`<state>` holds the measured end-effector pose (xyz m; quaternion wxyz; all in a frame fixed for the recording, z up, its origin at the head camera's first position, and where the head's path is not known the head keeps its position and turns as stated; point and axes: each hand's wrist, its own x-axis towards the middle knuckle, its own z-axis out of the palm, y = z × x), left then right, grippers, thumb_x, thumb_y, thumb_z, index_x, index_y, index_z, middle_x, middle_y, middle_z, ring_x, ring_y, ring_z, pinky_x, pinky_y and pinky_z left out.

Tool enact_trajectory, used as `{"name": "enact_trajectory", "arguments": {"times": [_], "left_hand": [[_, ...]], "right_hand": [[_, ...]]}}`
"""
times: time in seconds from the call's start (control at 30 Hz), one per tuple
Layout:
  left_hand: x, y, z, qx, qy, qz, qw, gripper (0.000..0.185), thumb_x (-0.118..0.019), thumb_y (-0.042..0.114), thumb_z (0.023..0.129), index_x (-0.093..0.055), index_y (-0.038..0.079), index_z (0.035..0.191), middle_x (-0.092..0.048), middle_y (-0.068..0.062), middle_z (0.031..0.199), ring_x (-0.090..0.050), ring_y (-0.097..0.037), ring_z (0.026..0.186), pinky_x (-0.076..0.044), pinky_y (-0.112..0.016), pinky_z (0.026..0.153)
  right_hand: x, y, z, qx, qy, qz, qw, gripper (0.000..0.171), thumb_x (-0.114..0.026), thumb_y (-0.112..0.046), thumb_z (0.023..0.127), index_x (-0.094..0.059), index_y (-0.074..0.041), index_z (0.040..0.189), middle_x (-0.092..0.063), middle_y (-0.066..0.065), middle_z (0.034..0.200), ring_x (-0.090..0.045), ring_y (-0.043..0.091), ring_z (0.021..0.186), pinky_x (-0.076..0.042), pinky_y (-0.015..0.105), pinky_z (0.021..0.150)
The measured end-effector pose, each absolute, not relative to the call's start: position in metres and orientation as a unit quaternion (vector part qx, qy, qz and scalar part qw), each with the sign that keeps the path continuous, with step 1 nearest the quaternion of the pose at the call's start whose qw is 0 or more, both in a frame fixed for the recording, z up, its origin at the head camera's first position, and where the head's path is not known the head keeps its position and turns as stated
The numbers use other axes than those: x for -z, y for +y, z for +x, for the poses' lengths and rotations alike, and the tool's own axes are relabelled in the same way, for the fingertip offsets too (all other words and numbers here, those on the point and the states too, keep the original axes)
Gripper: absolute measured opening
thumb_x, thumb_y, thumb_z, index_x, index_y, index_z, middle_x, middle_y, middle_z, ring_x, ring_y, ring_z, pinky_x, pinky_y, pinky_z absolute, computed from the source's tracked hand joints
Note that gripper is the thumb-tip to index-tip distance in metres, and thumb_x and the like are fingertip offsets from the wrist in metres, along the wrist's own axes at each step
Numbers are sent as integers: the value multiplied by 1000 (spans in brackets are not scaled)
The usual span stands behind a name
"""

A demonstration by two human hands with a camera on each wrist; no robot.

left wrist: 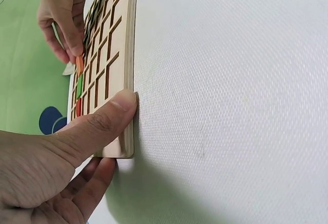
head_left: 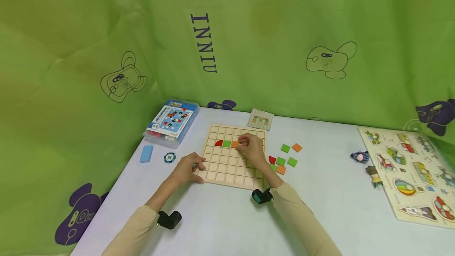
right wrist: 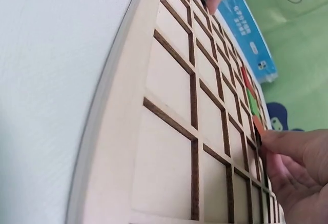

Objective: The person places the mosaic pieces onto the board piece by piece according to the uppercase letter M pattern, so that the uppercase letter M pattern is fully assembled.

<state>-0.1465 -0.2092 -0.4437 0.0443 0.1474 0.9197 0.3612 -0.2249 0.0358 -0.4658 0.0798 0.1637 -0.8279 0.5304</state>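
Note:
A wooden grid board (head_left: 227, 165) lies on the white table. In one of its rows sit a red quarter-circle tile (head_left: 219, 143) and a green square tile (head_left: 226, 144), side by side. My right hand (head_left: 251, 147) pinches an orange square tile (head_left: 235, 144) at the cell beside the green one; in the right wrist view this orange tile (right wrist: 258, 125) stands tilted between thumb and fingers. My left hand (head_left: 187, 168) holds the board's near left corner, the thumb (left wrist: 110, 114) on the front edge and the fingers along the left side.
Loose green, orange and red tiles (head_left: 281, 161) lie right of the board. A pattern card (head_left: 260, 119) is behind it. Leftward are a boxed model set (head_left: 172, 121), a blue block (head_left: 146, 153) and a round chip (head_left: 170, 157). A picture puzzle board (head_left: 408, 177) and small figures (head_left: 374, 176) lie far right.

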Motion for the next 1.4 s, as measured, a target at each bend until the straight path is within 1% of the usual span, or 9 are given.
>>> {"name": "enact_trajectory", "arguments": {"times": [0.2,0.43,0.6,0.73,0.83,1.0,1.07,1.23,1.4], "left_hand": [[442,-208,-146,-360,920,145,42,32,-89,-4,54,-67,0,77,-63,-17,108,-59,-31,100,-52,-28,71],[443,-207,-146,-362,922,134,45,32,-89,-4,54,-66,0,76,-63,-16,109,-59,-31,100,-51,-29,72],[443,-207,-148,-364,921,133,44,32,-89,-4,54,-66,0,76,-63,-16,109,-59,-33,102,-52,-29,72],[443,-206,-147,-366,921,126,49,33,-89,-4,54,-66,1,76,-63,-15,109,-59,-34,105,-52,-29,72],[443,-207,-146,-367,921,120,55,32,-89,-3,55,-66,1,77,-64,-15,109,-59,-35,106,-52,-30,72],[443,-206,-144,-378,916,118,60,33,-88,-4,55,-65,0,77,-63,-16,109,-58,-38,109,-53,-35,75],[443,-206,-143,-379,916,121,57,33,-88,-4,54,-65,0,77,-63,-16,108,-57,-38,110,-54,-36,76],[442,-206,-143,-373,918,127,52,32,-88,-3,55,-65,1,76,-63,-15,108,-58,-38,109,-54,-36,78],[441,-205,-143,-375,917,129,50,33,-88,-4,54,-64,0,76,-63,-17,107,-57,-39,109,-54,-38,77]], "right_hand": [[465,33,-226,-540,-825,153,67,27,-74,13,75,-64,14,100,-68,25,90,-68,34,80,-58,39,71],[464,33,-226,-543,-827,138,51,27,-73,14,74,-64,14,99,-68,25,91,-68,34,81,-57,35,72],[457,41,-224,-550,-824,129,51,26,-74,14,74,-64,13,98,-69,24,90,-68,34,80,-57,36,72],[452,54,-220,-549,-827,114,43,27,-75,10,75,-65,11,100,-70,23,92,-69,33,81,-57,32,72],[451,72,-211,-562,-821,99,28,28,-74,8,77,-65,10,103,-69,24,96,-69,34,85,-56,28,74],[451,118,-186,-579,-812,71,8,29,-73,3,81,-64,8,109,-67,25,104,-66,33,92,-53,19,75],[452,140,-174,-571,-818,59,13,30,-73,1,82,-64,7,110,-68,24,106,-66,31,93,-52,15,74],[460,190,-152,-526,-847,37,64,32,-74,2,82,-64,6,112,-68,22,107,-65,32,92,-49,10,72],[472,209,-151,-481,-873,26,70,37,-76,2,80,-62,5,114,-67,22,108,-63,32,93,-47,8,71]]}}
